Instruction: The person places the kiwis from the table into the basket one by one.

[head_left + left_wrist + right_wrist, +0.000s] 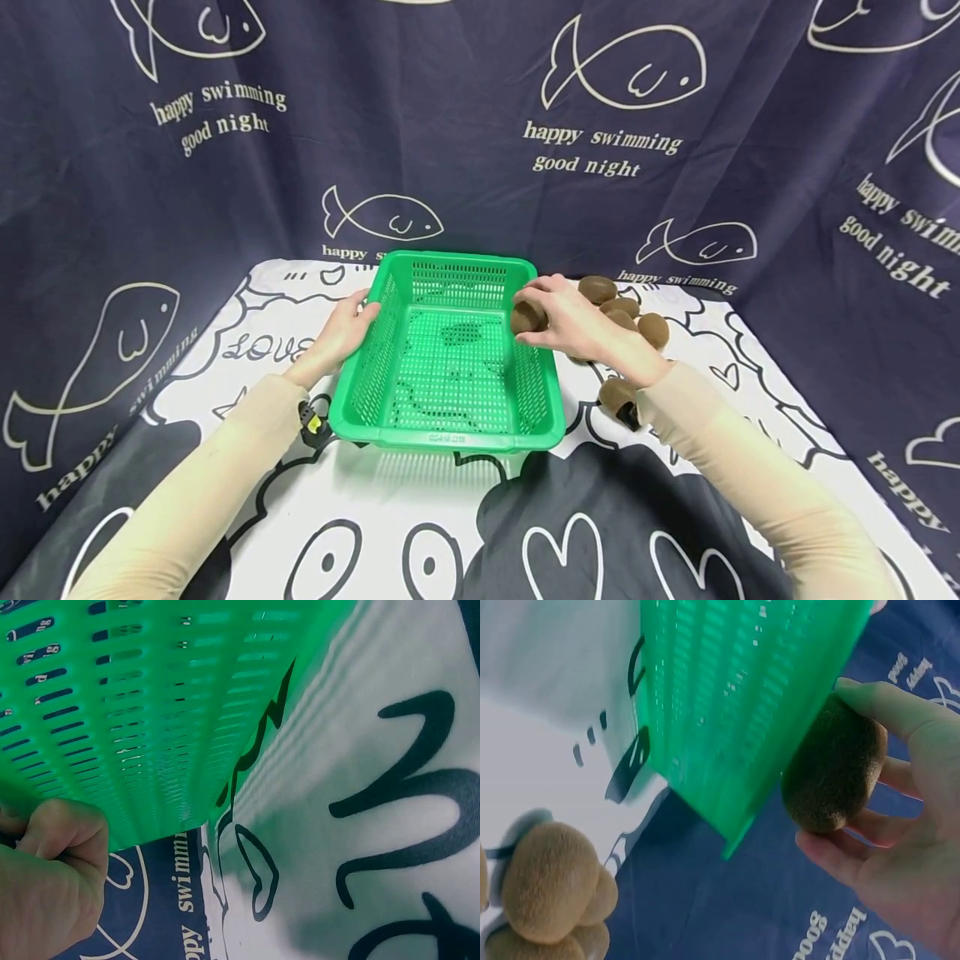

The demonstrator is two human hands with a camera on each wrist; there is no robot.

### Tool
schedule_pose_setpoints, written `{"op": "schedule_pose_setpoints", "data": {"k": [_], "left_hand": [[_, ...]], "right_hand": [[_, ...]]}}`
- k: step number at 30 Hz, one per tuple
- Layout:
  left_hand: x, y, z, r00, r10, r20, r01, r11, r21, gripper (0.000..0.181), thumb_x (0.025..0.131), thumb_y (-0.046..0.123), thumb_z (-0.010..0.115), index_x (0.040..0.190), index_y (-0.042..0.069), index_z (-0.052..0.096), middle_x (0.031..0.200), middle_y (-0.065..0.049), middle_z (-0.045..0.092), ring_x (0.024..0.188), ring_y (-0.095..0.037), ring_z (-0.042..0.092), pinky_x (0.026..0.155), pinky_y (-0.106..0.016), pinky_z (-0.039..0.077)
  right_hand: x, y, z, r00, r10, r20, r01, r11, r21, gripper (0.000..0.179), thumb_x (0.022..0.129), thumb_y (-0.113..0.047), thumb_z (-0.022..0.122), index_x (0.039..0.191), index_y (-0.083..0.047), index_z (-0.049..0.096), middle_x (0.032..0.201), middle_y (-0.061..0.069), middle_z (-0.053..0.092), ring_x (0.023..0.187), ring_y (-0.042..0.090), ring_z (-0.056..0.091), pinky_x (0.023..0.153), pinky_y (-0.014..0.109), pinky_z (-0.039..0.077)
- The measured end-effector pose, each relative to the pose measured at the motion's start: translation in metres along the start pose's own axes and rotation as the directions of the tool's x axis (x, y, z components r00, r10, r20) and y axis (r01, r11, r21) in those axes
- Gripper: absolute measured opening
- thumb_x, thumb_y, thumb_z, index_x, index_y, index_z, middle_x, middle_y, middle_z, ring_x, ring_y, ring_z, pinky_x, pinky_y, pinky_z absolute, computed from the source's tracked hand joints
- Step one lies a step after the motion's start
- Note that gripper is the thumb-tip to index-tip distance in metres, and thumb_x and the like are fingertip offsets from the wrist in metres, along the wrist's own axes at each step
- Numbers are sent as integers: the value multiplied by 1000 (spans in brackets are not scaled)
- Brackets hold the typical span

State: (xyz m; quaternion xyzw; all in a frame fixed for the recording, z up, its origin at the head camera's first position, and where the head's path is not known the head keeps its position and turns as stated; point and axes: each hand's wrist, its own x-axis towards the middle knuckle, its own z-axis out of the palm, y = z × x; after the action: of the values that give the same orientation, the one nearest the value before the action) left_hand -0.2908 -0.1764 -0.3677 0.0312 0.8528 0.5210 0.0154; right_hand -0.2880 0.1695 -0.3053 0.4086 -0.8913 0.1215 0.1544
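Note:
A green plastic basket (450, 440) with slotted walls stands on the table, and its mesh floor holds nothing. At its left wall, my left hand (348, 327) grips the rim; the left wrist view shows its fingers (71, 825) curled there. My right hand (567, 318) holds a brown kiwi (528, 319) at the basket's right rim. In the right wrist view, thumb and fingers pinch this kiwi (836, 765) from both sides, right beside the basket's edge (780, 776).
Several more kiwis (654, 332) lie on the table to the right of the basket, partly behind my right forearm. One kiwi (617, 393) sits nearer, by the sleeve. The patterned white cloth (390, 508) covers the table, and a dark curtain (480, 125) hangs behind it.

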Motion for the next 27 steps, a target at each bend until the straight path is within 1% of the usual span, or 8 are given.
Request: {"op": "schedule_pose_setpoints", "data": {"k": [4, 7, 10, 14, 19, 23, 27], "left_hand": [[0, 0, 0, 1000, -2, 11, 2, 1000, 5, 52, 104, 22, 35, 152, 4, 26, 125, -28, 54, 99, -38, 63, 76, -38, 61], [0, 0, -1, 1000, -8, 17, 7, 1000, 11, 53, 104, 23, 34, 152, 4, 24, 123, -28, 54, 96, -36, 63, 73, -35, 61], [0, 0, -1, 1000, -12, 17, 12, 1000, 9, 53, 104, 24, 34, 152, 4, 24, 122, -28, 55, 95, -36, 64, 71, -33, 61], [0, 0, -1, 1000, -14, 15, 13, 1000, 5, 54, 104, 24, 35, 152, 3, 23, 126, -28, 53, 98, -36, 63, 75, -33, 61], [-1, 0, 0, 1000, -9, 10, 9, 1000, 4, 54, 104, 24, 35, 152, 2, 23, 127, -28, 52, 101, -37, 62, 76, -33, 60], [-1, 1, 0, 1000, -13, 8, 13, 1000, -10, 53, 104, 23, 35, 152, 4, 25, 123, -27, 54, 99, -38, 63, 73, -33, 61], [0, 1, 0, 1000, -12, 5, 12, 1000, -14, 52, 104, 23, 36, 151, 4, 26, 122, -26, 55, 96, -36, 64, 72, -32, 61]], "right_hand": [[1, -8, 10, 1000, -23, 19, 23, 1000, 18, 46, 72, -26, 84, 110, -6, 68, 110, 15, 64, 103, 32, 57, 91, 44, 48], [0, -13, 18, 999, -24, 40, 23, 999, 24, 47, 71, -27, 84, 110, -6, 68, 110, 14, 64, 101, 31, 57, 87, 43, 49], [-2, -16, 25, 998, -38, 58, 37, 999, 33, 47, 71, -29, 85, 109, -7, 68, 109, 14, 64, 102, 31, 56, 88, 43, 49], [-3, -20, 33, 993, -61, 97, 58, 998, 33, 47, 71, -29, 85, 108, -8, 67, 109, 14, 64, 102, 30, 55, 89, 42, 48], [-3, -26, 36, 984, -54, 170, 51, 998, 22, 47, 69, -30, 86, 107, -10, 67, 104, 10, 64, 96, 27, 53, 82, 39, 46], [-1, -30, 36, 975, -53, 215, 55, 998, -3, 47, 68, -33, 87, 106, -13, 68, 101, 7, 64, 90, 25, 51, 76, 38, 45], [0, -34, 35, 961, -49, 273, 60, 998, -31, 49, 68, -36, 86, 108, -15, 68, 100, 5, 63, 89, 24, 52, 73, 40, 44]]}}
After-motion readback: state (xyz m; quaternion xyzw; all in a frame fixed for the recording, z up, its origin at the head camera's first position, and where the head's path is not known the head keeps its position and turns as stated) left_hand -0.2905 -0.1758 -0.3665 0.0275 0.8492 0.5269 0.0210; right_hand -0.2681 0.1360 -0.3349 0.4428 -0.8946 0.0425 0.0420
